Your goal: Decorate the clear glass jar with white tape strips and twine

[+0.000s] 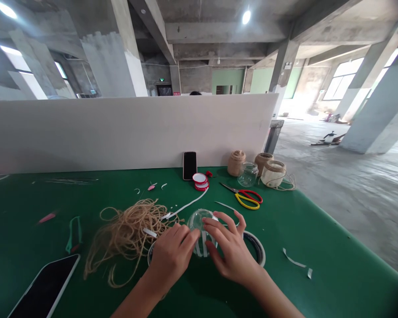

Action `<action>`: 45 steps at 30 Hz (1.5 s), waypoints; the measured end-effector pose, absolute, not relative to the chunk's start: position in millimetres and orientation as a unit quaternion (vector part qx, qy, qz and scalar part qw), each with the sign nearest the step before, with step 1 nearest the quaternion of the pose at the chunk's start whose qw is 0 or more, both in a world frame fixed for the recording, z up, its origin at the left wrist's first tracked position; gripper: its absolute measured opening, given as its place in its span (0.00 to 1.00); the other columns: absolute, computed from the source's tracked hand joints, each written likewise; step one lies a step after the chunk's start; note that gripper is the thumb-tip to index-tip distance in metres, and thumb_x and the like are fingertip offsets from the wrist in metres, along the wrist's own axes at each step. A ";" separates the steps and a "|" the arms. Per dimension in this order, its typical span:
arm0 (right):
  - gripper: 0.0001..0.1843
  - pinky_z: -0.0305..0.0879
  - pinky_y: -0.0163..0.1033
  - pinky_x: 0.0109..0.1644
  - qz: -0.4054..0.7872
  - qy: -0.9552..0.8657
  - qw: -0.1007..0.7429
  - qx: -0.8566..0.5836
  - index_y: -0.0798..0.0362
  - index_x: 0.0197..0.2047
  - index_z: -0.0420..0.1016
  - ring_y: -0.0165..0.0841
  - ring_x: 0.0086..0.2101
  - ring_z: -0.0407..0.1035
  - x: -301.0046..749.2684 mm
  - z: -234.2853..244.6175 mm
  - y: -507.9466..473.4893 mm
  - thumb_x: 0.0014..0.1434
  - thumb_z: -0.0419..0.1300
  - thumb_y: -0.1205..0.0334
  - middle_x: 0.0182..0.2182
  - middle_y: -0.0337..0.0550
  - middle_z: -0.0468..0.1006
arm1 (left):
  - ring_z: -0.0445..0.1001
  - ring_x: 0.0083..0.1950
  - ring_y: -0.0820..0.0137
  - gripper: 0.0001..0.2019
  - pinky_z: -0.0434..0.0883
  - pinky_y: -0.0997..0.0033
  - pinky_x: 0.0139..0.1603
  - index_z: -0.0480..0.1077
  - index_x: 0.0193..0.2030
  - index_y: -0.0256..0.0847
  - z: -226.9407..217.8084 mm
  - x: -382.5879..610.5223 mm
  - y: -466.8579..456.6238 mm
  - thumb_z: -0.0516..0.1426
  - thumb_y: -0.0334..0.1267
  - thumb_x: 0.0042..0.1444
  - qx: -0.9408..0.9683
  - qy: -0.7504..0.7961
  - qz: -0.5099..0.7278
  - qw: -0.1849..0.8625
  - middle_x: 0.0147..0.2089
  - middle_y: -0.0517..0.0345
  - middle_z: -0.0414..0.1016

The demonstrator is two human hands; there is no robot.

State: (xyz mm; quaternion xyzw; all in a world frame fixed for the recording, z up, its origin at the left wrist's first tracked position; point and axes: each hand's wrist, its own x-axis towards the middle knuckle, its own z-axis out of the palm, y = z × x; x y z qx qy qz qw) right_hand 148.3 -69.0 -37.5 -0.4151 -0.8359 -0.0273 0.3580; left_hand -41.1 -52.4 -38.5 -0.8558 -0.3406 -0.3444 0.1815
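Note:
A clear glass jar (199, 221) lies on its side on the green table (318, 247), with white tape strips along its wall. My left hand (170, 258) is curled, its fingers pinched against the jar's left side. My right hand (230, 249) grips the jar from the right, fingers spread over the glass. A tangle of jute twine (129, 232) lies just left of my left hand. A white tape strip (185, 206) runs from the jar toward a red and white tape roll (200, 180).
Red and yellow scissors (247, 197) lie beyond the jar. Twine-wrapped jars (273, 173) and an empty glass jar (247, 174) stand at the back right. One phone (189, 165) leans on the white partition; another phone (44, 289) lies front left. A ring (257, 245) sits under my right hand.

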 end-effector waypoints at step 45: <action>0.15 0.30 0.59 0.61 -0.030 -0.833 0.356 -0.423 0.49 0.49 0.65 0.41 0.55 0.57 146.3 -38.2 -69.8 0.58 0.52 0.67 0.50 0.42 0.72 | 0.65 0.27 0.72 0.06 0.61 0.71 0.30 0.68 0.42 0.38 -34.0 -43.8 -50.2 0.53 0.30 0.58 -0.852 -0.329 -0.360 0.191 0.26 0.59 0.66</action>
